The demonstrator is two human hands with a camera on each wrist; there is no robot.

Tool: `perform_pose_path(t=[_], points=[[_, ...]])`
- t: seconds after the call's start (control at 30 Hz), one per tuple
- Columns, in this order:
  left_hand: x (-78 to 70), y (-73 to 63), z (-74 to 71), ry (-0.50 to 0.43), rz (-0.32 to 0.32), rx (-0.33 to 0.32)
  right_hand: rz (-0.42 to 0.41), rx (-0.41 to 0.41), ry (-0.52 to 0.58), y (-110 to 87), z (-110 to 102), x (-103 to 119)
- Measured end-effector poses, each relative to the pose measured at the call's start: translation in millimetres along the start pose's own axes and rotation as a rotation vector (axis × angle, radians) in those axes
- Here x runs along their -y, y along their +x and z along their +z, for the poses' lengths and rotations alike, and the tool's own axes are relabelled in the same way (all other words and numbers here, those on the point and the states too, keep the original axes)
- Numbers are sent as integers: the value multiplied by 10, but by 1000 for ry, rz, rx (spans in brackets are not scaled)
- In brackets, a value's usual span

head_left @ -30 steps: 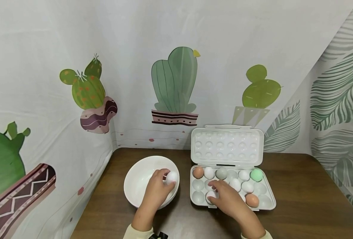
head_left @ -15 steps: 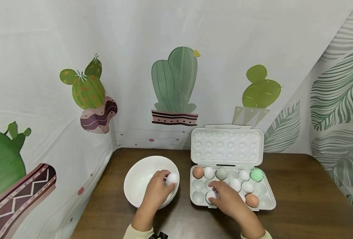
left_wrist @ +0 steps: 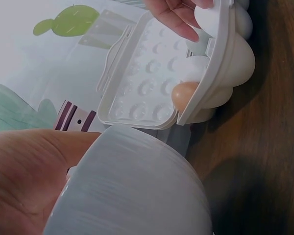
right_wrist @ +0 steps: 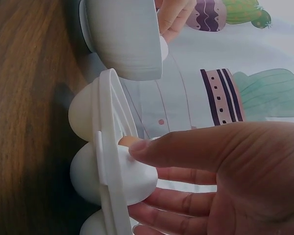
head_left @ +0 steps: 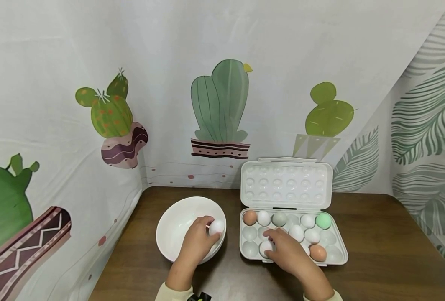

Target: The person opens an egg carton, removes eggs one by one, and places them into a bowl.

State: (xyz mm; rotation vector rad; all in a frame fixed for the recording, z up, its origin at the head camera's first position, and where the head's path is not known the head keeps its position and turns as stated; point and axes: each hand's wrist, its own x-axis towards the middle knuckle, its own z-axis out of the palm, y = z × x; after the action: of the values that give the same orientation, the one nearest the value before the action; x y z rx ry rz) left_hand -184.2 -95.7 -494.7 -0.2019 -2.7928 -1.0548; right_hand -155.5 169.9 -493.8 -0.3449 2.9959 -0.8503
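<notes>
My left hand [head_left: 197, 240] holds a white egg [head_left: 217, 226] between thumb and fingers, over the right side of a white bowl [head_left: 170, 221]. The hand partly covers the bowl's inside. To the right, my right hand [head_left: 286, 251] is at the front row of an opened egg carton [head_left: 287, 204]. In the right wrist view its thumb lies on a white egg [right_wrist: 137, 178] in a front cup, and its fingers curl round the far side. That egg sits low in its cup. My right hand hides part of the middle of the carton.
Other carton cups hold brown eggs [head_left: 250, 217], white eggs [head_left: 307, 220], a greyish egg [head_left: 279, 218] and a green egg [head_left: 323, 220]. The raised lid [head_left: 286, 184] stands at the back. A cactus-print cloth [head_left: 170, 83] hangs behind the brown wooden table [head_left: 380, 234].
The egg in my left hand has dipped very slightly at the bowl's rim. My right hand has stayed on the egg in the carton.
</notes>
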Motion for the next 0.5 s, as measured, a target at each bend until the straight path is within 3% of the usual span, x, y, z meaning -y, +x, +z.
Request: perform_pose_path(t=[0.5], points=[[54, 19, 18, 41, 1, 38, -40, -23, -33, 4, 24, -10]])
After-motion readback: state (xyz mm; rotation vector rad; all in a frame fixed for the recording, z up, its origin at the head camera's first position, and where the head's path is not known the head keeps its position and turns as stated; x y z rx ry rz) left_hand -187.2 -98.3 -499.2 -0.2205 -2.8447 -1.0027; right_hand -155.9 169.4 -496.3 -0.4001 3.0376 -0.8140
